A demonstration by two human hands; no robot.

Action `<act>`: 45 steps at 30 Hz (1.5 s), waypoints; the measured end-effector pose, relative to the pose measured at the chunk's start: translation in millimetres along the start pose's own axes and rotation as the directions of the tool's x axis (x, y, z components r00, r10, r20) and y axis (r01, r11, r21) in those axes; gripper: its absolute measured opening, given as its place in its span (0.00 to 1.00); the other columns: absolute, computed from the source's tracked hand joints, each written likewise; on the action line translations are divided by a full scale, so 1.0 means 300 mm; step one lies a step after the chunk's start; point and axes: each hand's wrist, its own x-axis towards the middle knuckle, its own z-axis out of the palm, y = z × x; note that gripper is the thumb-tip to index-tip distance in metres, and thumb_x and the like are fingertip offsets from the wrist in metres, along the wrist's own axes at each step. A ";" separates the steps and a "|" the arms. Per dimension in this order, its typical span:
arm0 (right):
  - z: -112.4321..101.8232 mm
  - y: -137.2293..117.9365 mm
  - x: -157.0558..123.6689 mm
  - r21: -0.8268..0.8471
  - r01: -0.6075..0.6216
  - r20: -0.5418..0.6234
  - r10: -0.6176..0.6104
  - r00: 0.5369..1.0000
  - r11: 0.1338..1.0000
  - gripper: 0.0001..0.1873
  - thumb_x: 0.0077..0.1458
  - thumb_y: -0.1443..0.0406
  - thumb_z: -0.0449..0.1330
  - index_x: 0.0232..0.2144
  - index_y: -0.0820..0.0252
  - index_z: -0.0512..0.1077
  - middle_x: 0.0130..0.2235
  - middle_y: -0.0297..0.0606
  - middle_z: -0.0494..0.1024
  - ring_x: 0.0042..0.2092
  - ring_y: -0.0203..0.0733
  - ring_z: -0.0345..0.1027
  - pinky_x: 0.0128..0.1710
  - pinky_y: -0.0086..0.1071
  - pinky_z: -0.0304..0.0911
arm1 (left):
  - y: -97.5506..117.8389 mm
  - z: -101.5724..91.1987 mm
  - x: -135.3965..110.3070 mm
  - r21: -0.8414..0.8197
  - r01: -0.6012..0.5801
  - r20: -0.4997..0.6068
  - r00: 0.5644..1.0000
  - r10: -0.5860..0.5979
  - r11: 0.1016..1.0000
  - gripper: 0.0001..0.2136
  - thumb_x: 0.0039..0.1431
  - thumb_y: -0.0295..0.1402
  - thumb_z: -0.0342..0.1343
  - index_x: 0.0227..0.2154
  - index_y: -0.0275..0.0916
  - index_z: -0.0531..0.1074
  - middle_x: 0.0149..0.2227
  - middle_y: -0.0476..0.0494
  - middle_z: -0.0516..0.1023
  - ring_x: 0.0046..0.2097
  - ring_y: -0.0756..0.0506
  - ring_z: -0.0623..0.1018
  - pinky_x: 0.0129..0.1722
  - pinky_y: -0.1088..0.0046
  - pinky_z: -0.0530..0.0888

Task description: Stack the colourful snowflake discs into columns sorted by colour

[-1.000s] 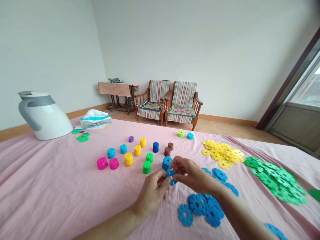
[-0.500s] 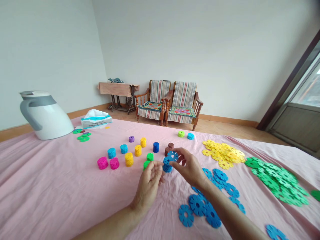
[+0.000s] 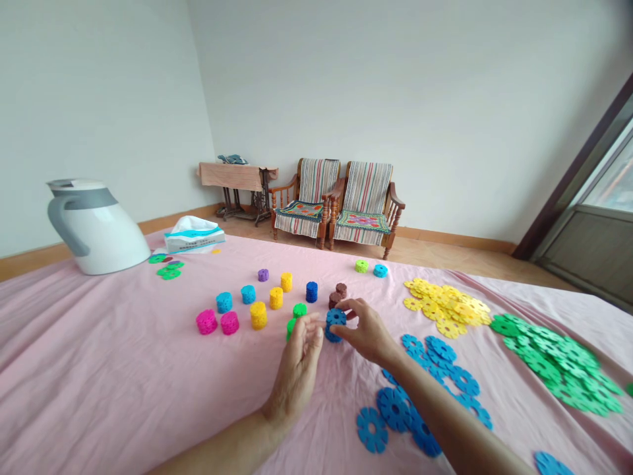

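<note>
Over the pink bedsheet, the right hand touches a blue disc stack; the left hand hovers just beside.

Pale walls meet in corner far beyond right hand; wooden skirting along base. Tan floor. Two wooden armchairs, striped covers, side by side at back wall; treadle sewing table left of them. Glazed door far right of hand, daylight entering.

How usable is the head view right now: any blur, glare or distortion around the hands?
Head view: soft, even light, no glare on the cloth; right hand and blue stack look sharp; wide-angle distortion makes the kettle lean; window is washed out.
</note>
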 end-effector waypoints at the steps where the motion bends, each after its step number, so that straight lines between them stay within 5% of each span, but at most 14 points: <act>1: 0.001 0.001 -0.001 -0.001 -0.001 0.003 0.001 1.000 1.000 0.15 0.42 0.67 0.63 0.36 0.59 0.72 0.38 0.37 0.71 0.37 0.38 0.68 0.39 0.33 0.65 | -0.001 0.001 0.000 -0.002 0.003 0.001 1.000 -0.003 1.000 0.18 0.61 0.46 0.45 0.48 0.40 0.63 0.53 0.38 0.68 0.54 0.42 0.68 0.54 0.64 0.64; 8: -0.016 0.011 -0.003 0.041 0.000 -0.015 0.001 1.000 0.999 0.16 0.46 0.63 0.60 0.39 0.61 0.70 0.40 0.41 0.74 0.37 0.40 0.70 0.37 0.32 0.65 | -0.004 0.001 -0.003 0.023 0.004 0.017 1.000 -0.004 1.000 0.20 0.61 0.47 0.45 0.49 0.39 0.61 0.54 0.36 0.66 0.56 0.41 0.67 0.55 0.62 0.64; 16: -0.065 0.009 -0.074 0.121 -0.099 -0.015 0.102 0.995 0.988 0.27 0.61 0.52 0.40 0.41 0.64 0.71 0.38 0.46 0.78 0.43 0.47 0.71 0.41 0.36 0.64 | 0.000 0.010 -0.016 0.029 -0.014 0.077 0.997 0.011 0.999 0.20 0.62 0.44 0.44 0.54 0.41 0.57 0.58 0.38 0.62 0.60 0.42 0.62 0.59 0.61 0.60; 26: -0.084 -0.106 -0.176 0.157 -0.091 0.022 0.088 0.996 0.983 0.29 0.61 0.50 0.40 0.38 0.64 0.72 0.33 0.43 0.78 0.45 0.50 0.69 0.41 0.36 0.63 | -0.013 0.010 -0.026 0.129 -0.016 0.147 0.989 -0.003 0.992 0.24 0.64 0.44 0.40 0.60 0.41 0.48 0.63 0.39 0.54 0.63 0.43 0.56 0.62 0.60 0.53; 41: -0.073 -0.093 -0.168 0.174 -0.108 0.033 0.104 0.994 0.979 0.28 0.60 0.50 0.41 0.39 0.63 0.72 0.34 0.43 0.78 0.48 0.51 0.67 0.45 0.37 0.61 | -0.007 0.011 -0.019 0.168 -0.049 0.156 0.987 0.023 0.985 0.23 0.64 0.43 0.41 0.59 0.40 0.50 0.62 0.40 0.56 0.62 0.44 0.57 0.62 0.62 0.55; 45: -0.069 -0.060 -0.150 0.187 -0.128 0.002 0.130 0.992 0.974 0.29 0.60 0.49 0.40 0.46 0.63 0.69 0.40 0.46 0.78 0.50 0.50 0.66 0.48 0.40 0.60 | -0.014 0.010 -0.018 0.172 -0.040 0.148 0.989 0.014 0.984 0.24 0.64 0.44 0.41 0.59 0.40 0.49 0.62 0.39 0.56 0.62 0.43 0.57 0.61 0.60 0.55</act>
